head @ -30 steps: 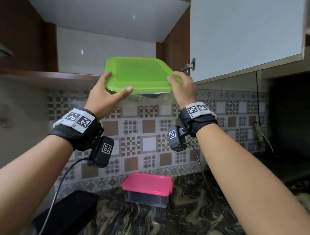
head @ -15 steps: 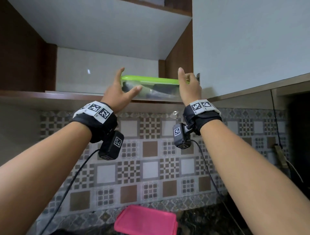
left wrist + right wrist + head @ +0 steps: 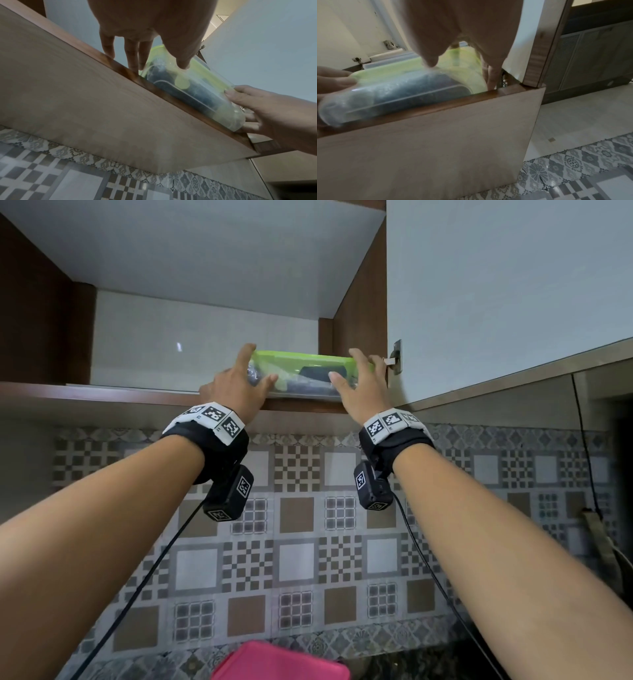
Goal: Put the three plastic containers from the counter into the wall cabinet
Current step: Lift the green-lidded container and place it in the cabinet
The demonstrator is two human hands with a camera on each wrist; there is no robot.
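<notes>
You had slid the green-lidded container deeper onto the wall cabinet shelf, near its right wall; your left hand and right hand clasped its ends, fingers curled round it, pink-lidded container below

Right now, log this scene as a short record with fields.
place: open wall cabinet above a tiled wall
green-lidded container: on the cabinet's bottom shelf, at its front edge, right side
contents: something dark, unclear
left hand: grip on the container's left end
right hand: grip on its right end
pink-lidded container: below, not yet stored
third container: not in view
</notes>
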